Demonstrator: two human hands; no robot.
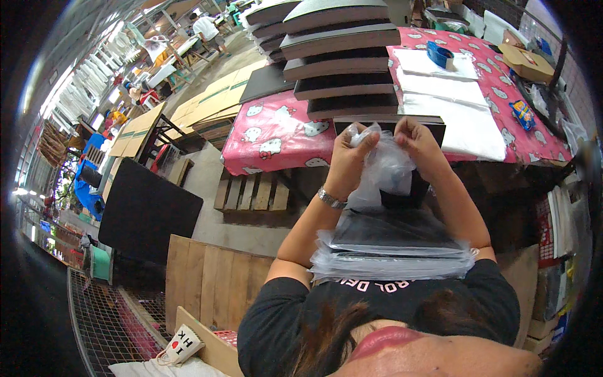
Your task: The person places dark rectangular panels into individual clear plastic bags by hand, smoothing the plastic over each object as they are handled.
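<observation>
Centrally, crumpled clear plastic film [388,168] hangs before my chest, my left hand [348,156] curled closed around it, my right hand [421,144] pinching its edge, seemingly to spread it. Plastic-sleeved black panels [392,259] lie stacked nearest me, likely for reach; beyond, black-topped slabs [342,64] tower above a pink cat-print tablecloth [273,146].

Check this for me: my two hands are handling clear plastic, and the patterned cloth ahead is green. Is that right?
Not quite: the head view shows the patterned cloth is pink, not green. Your left hand and right hand are indeed handling clear plastic.
</observation>
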